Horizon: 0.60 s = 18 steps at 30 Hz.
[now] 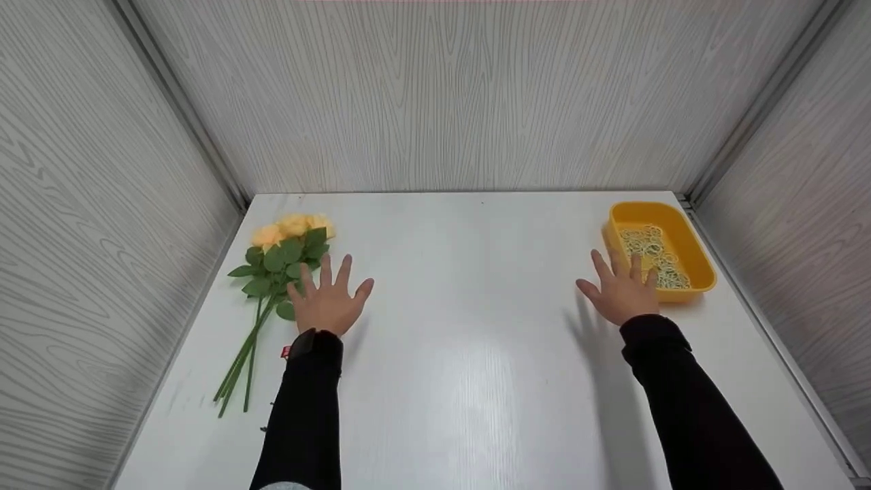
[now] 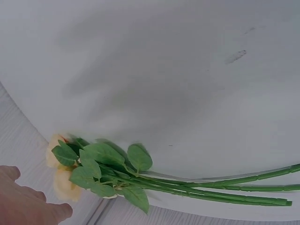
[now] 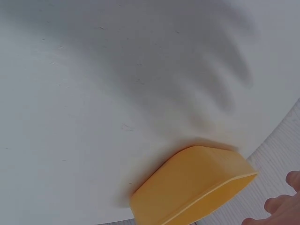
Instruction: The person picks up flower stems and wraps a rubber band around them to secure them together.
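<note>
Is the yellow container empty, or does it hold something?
Not empty, and not full: the head view shows small pale loops lying low inside the yellow container, its inner walls showing above them.

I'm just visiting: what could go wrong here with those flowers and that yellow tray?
The right hand hovers by the yellow tray; a bump might spill the loose little rings.
Lowering the left hand could crush the leaves.
The stems fan apart at their ends, so they may slip when lifted.

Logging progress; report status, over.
Left hand, right hand open, empty, raised. Green-stemmed, pale-orange flower bunch lying left; yellow rectangular tub right. Nothing seen blocking.
</note>
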{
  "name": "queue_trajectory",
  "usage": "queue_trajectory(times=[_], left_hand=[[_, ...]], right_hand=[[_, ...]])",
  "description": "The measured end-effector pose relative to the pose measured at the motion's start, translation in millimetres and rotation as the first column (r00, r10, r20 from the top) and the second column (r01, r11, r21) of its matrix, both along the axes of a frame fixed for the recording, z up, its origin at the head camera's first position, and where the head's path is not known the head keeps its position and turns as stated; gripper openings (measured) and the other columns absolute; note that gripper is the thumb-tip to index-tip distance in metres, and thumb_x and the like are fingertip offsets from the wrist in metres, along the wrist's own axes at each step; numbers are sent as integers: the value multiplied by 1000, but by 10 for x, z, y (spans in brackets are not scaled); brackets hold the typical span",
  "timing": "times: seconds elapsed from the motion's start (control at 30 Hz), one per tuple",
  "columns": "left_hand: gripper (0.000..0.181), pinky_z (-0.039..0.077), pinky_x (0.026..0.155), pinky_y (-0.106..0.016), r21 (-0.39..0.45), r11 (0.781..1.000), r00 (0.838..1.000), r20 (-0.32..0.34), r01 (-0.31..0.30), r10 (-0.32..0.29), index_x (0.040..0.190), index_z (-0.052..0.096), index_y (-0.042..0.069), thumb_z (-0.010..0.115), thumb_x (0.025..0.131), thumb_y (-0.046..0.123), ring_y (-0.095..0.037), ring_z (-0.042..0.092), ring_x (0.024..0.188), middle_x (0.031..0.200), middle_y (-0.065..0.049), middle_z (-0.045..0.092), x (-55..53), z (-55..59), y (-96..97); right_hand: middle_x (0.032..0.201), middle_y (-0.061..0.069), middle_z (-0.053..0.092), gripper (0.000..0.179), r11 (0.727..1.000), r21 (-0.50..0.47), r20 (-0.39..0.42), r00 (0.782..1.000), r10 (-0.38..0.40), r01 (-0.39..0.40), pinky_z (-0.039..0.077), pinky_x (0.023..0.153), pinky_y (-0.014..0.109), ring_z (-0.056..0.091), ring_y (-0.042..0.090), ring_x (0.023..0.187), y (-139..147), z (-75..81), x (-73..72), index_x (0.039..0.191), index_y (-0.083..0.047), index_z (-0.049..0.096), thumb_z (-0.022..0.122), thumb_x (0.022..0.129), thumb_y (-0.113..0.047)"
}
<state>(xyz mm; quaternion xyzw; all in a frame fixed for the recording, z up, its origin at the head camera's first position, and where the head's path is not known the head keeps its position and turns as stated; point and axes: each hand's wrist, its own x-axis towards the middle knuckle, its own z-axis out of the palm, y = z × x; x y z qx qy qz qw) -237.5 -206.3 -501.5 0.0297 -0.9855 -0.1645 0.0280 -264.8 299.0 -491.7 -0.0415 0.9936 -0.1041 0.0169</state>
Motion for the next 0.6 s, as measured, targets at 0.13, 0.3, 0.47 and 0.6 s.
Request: queue_trajectory(times=[0.13, 0.3, 0.47, 0.6], left_hand=[[75, -7, 119, -69, 6, 1000, 1000, -3, -16, 16, 165, 18, 25, 33, 104, 68, -52, -6, 153, 171, -16, 7, 32, -22, -79], [77, -9, 118, -70, 14, 999, 999, 3, -39, 39, 165, 16, 25, 33, 104, 69, -54, -6, 152, 170, -18, 6, 91, -47, -215], [80, -7, 117, -72, 21, 998, 998, 8, -67, 66, 165, 14, 24, 35, 103, 70, -56, -6, 151, 170, -20, 4, 170, -84, -397], [83, -3, 113, -77, 27, 994, 995, 21, -102, 101, 165, 12, 19, 37, 103, 68, -58, -5, 150, 169, -23, 3, 238, -116, -562]], right_hand=[[165, 28, 16, 78, 1000, -14, -20, 1000, -6, 5, 0, 113, 78, 3, 61, 148, 75, -30, 16, 163, -12, 20, 44, 105, -58], [164, 30, 16, 77, 1000, -10, -30, 999, -12, 12, 4, 112, 79, 7, 61, 147, 175, -54, 36, 162, -10, 19, 45, 105, -55], [164, 31, 16, 78, 999, -19, -27, 999, -29, 29, 5, 112, 79, 8, 62, 147, 265, -84, 60, 162, -9, 18, 47, 105, -53], [163, 32, 17, 78, 999, -24, -33, 999, -31, 30, 5, 111, 80, 8, 64, 146, 337, -123, 84, 162, -9, 18, 47, 105, -53]])
